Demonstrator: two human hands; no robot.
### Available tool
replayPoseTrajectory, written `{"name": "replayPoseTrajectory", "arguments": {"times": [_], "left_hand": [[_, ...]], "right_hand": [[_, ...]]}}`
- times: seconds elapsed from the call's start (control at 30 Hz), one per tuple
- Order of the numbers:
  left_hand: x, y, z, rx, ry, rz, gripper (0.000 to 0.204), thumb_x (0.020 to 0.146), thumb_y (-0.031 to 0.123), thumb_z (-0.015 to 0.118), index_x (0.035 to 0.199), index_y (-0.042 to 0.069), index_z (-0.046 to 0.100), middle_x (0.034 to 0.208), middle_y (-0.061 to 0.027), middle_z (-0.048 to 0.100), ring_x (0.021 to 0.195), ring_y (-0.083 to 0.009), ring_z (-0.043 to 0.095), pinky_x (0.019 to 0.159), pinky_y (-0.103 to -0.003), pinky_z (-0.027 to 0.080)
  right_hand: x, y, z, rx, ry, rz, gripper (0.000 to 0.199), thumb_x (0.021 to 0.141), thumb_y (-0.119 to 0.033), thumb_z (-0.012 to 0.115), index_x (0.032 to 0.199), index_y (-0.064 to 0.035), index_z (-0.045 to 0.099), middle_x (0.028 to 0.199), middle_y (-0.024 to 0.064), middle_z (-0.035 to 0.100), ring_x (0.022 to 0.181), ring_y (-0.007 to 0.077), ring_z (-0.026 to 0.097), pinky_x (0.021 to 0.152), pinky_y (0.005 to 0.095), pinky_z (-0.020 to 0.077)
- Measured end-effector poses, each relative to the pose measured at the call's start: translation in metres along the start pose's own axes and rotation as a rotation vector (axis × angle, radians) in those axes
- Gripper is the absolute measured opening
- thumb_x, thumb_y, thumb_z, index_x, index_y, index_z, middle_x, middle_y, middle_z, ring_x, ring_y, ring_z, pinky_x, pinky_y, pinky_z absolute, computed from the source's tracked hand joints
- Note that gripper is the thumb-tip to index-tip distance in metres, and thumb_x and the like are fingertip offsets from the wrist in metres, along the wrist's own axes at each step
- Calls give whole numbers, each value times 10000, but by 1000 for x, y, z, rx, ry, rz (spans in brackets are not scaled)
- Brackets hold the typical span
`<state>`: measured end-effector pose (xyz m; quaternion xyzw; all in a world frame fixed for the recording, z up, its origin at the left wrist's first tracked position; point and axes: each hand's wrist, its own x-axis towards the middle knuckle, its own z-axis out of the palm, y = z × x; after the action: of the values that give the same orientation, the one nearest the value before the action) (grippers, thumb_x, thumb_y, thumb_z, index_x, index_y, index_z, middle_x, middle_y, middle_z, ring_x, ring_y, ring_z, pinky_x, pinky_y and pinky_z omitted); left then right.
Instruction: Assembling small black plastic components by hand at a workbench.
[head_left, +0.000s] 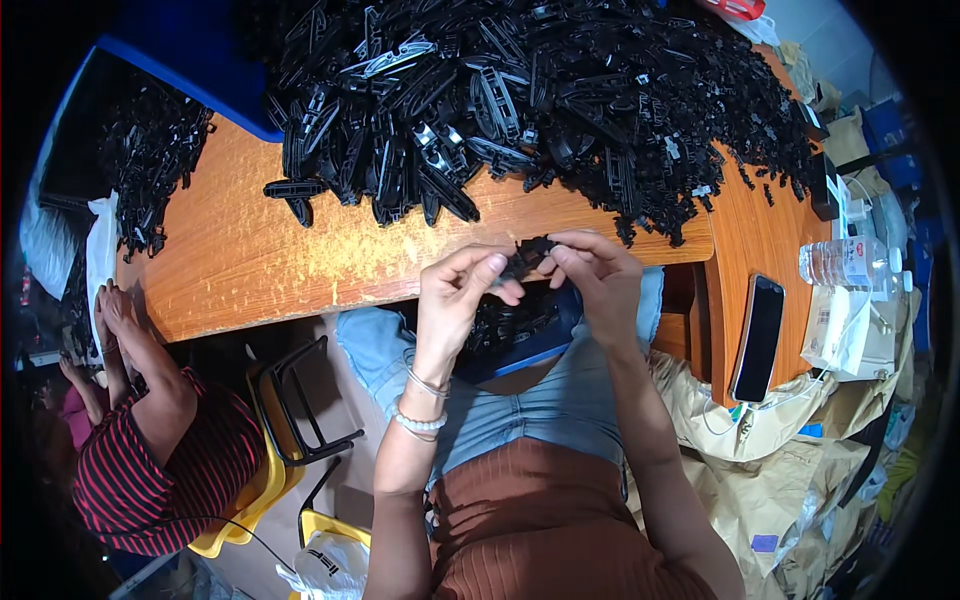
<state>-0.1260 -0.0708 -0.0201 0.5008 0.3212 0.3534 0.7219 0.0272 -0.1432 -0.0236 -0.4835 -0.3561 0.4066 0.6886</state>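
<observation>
Just past the table's near edge, both my hands meet in front of my body around a small black plastic part [529,254]. The thumb and fingers of my left hand [450,295] pinch its left side, and my right hand [607,290] pinches its right end. Whether it is one piece or two joined is too small to tell. Beyond my hands, long slotted black plastic pieces [495,105] lie heaped on the wooden table [390,270]. Smaller black parts [690,135] spread to the right of them. A blue tray [510,360] with black parts rests on my lap.
A phone [758,340] and a water bottle [845,262] sit on the right side table. Brown paper [745,500] is below. At left are a blue bin [185,65], a person in a striped top [170,470] and a yellow chair [265,490].
</observation>
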Motion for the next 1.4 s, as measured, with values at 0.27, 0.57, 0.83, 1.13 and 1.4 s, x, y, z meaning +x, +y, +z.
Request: {"name": "replayPoseTrajectory", "arguments": {"times": [0.27, 0.57, 0.83, 1.13, 1.4], "left_hand": [[-14, 4, 8, 104, -32, 30, 311, 794, -92, 643, 1095, -66, 568, 825, -86, 653, 717, -113, 642, 660, -212, 529], [-16, 9, 5, -19, -42, -49, 236, 819, -69, 627, 1050, -62, 583, 791, -86, 659, 689, -122, 650, 626, -209, 542], [-22, 13, 0, 153, -120, -43, 161, 834, -21, 626, 994, -33, 634, 779, -89, 663, 672, -102, 640, 607, -200, 519], [18, 41, -11, 1262, 121, 598, 231, 759, 38, 645, 987, 10, 636, 1006, -158, 585, 874, -303, 587, 708, -349, 495], [51, 33, -26, 1678, 86, 807, 319, 681, 43, 644, 992, 12, 582, 1109, -180, 516, 1009, -302, 494, 811, -387, 412]], "right_hand": [[-6, -7, 3, -342, -9, -79, 122, 818, 34, 615, 930, 33, 663, 889, 48, 564, 776, 96, 533, 678, 213, 424], [-7, -9, 6, -545, -54, -359, 139, 761, -28, 680, 900, -30, 681, 793, 36, 567, 736, 122, 517, 656, 240, 399], [-29, -12, 3, -366, -102, 109, 238, 803, 19, 645, 1041, 18, 629, 871, 45, 589, 718, 81, 564, 638, 203, 433], [-15, -12, -40, -868, 149, -328, 104, 798, -21, 654, 899, 2, 652, 874, 64, 617, 686, 133, 578, 616, 238, 452], [-4, -1, -28, -1224, 408, -376, 96, 786, -51, 655, 874, -31, 621, 868, 99, 600, 736, 279, 613, 658, 352, 491]]}}
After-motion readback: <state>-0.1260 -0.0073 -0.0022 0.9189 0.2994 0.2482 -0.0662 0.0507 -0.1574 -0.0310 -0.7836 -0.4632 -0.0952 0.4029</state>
